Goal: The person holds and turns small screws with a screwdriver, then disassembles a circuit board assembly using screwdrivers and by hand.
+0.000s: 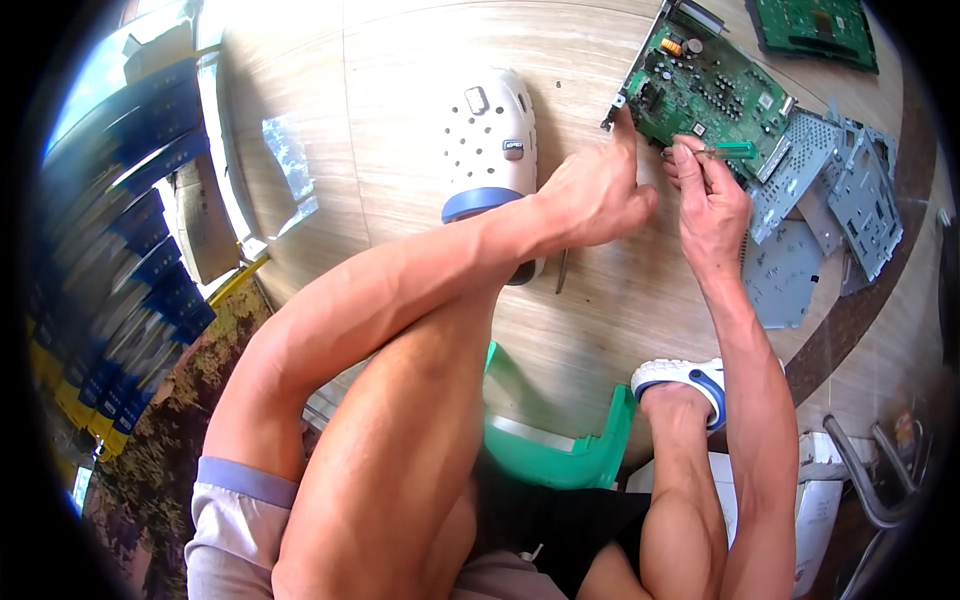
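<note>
A green circuit board (pixel 715 90) with a metal edge bracket lies on the tiled floor at the upper right. My left hand (pixel 598 195) is at the board's lower left corner, its index finger stretched out to touch the bracket there and its other fingers curled. Between thumb and fingers, my right hand (pixel 708 205) pinches a screwdriver with a green handle (pixel 733 150), held low over the board's lower edge. The thin shaft points left toward the corner; its tip is hard to make out.
Grey metal plates (pixel 865 200) lie right of the board, and another green board (pixel 815 30) is above them. A white clog (pixel 488 140) and a green stool (pixel 555 455) are near my legs. Blue and yellow packages (pixel 130 280) stand at left.
</note>
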Motion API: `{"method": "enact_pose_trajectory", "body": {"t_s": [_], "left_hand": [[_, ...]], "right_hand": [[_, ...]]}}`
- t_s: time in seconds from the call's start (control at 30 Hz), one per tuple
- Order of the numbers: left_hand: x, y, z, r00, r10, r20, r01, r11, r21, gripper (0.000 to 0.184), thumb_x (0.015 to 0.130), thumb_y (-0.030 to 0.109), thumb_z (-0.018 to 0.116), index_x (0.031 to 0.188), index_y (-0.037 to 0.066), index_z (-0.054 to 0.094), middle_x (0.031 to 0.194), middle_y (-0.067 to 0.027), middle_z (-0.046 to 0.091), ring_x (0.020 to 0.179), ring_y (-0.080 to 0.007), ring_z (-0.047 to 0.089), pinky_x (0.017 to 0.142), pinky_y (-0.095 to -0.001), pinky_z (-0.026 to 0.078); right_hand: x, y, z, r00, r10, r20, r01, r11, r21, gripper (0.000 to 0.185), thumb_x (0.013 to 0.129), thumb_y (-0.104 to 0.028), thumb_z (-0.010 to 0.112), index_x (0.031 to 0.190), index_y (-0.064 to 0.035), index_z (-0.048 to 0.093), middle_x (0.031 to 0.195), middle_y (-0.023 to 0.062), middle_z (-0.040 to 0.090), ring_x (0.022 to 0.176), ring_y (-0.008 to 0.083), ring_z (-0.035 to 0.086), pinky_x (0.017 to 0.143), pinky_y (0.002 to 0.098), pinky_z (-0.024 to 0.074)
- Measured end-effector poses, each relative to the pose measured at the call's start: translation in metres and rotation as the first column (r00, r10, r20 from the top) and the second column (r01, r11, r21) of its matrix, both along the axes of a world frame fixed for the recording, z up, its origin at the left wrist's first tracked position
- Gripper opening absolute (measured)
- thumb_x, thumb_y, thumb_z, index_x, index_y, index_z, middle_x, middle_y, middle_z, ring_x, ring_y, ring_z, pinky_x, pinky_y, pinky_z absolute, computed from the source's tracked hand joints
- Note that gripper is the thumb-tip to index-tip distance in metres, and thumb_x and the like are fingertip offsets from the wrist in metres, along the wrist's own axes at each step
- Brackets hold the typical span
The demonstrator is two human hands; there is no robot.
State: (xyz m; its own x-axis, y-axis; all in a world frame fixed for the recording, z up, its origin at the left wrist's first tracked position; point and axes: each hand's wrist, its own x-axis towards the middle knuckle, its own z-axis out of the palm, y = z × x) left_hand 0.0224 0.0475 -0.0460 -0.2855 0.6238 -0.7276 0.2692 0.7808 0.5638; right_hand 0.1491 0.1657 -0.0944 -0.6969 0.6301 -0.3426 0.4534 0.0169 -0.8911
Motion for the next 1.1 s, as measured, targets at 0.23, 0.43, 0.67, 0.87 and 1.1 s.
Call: {"method": "enact_pose_trajectory", "body": {"t_s": [0.23, 0.43, 0.67, 0.87, 1.1], "left_hand": [[-0.001, -0.003, -0.006, 0.998, 0.055, 0.0, -0.055, 0.998, 0.006, 0.094, 0.09, 0.024, 0.058, 0.149, -0.025, 0.003, 0.106, -0.026, 0.074, 0.095, -0.0431, 0.071, 0.091, -0.0414, 0.057], [0.0, -0.003, -0.004, 0.998, 0.055, -0.028, -0.054, 0.998, 0.021, 0.09, 0.091, 0.023, 0.057, 0.151, -0.023, 0.007, 0.114, -0.023, 0.073, 0.099, -0.043, 0.071, 0.094, -0.041, 0.056], [0.004, -0.012, -0.012, 0.994, 0.087, -0.071, -0.076, 0.987, 0.145, 0.088, 0.092, 0.022, 0.056, 0.154, -0.018, 0.009, 0.118, -0.0185, 0.073, 0.098, -0.0419, 0.071, 0.093, -0.0411, 0.056], [0.001, -0.016, -0.009, 0.993, 0.107, -0.057, -0.094, 0.977, 0.19, 0.088, 0.09, 0.019, 0.056, 0.157, -0.014, 0.009, 0.122, -0.018, 0.072, 0.098, -0.0406, 0.072, 0.093, -0.0405, 0.057], [-0.001, -0.017, -0.011, 0.992, 0.109, -0.067, -0.094, 0.977, 0.189, 0.087, 0.09, 0.017, 0.057, 0.158, -0.01, 0.01, 0.125, -0.0175, 0.071, 0.097, -0.0391, 0.073, 0.093, -0.0406, 0.058]], "right_hand": [[0.001, 0.001, -0.002, 1.0, 0.025, -0.004, -0.025, 0.999, 0.032, 0.02, 0.101, -0.019, 0.069, 0.111, -0.0029, 0.075, 0.092, 0.0096, 0.077, 0.081, 0.0155, 0.073, 0.075, 0.0303, 0.0561], [-0.001, 0.001, -0.001, 1.0, 0.02, 0.011, -0.02, 1.0, 0.011, 0.02, 0.101, -0.019, 0.067, 0.109, -0.0026, 0.075, 0.09, 0.0104, 0.077, 0.082, 0.0164, 0.074, 0.074, 0.0307, 0.0562], [0.0, 0.002, -0.002, 1.0, 0.025, 0.01, -0.025, 1.0, 0.006, 0.02, 0.102, -0.021, 0.067, 0.109, -0.0034, 0.074, 0.089, 0.0109, 0.077, 0.081, 0.0168, 0.074, 0.074, 0.0314, 0.0559], [-0.001, 0.002, -0.001, 0.999, 0.034, 0.025, -0.035, 0.999, 0.036, 0.021, 0.102, -0.022, 0.067, 0.108, -0.0036, 0.074, 0.088, 0.0106, 0.077, 0.08, 0.0168, 0.074, 0.073, 0.0319, 0.0554], [-0.003, 0.003, 0.005, 0.993, 0.086, 0.085, -0.089, 0.996, 0.03, 0.026, 0.104, -0.021, 0.064, 0.116, 0.0012, 0.071, 0.097, 0.0105, 0.077, 0.09, 0.0178, 0.076, 0.081, 0.0296, 0.0587]]}}
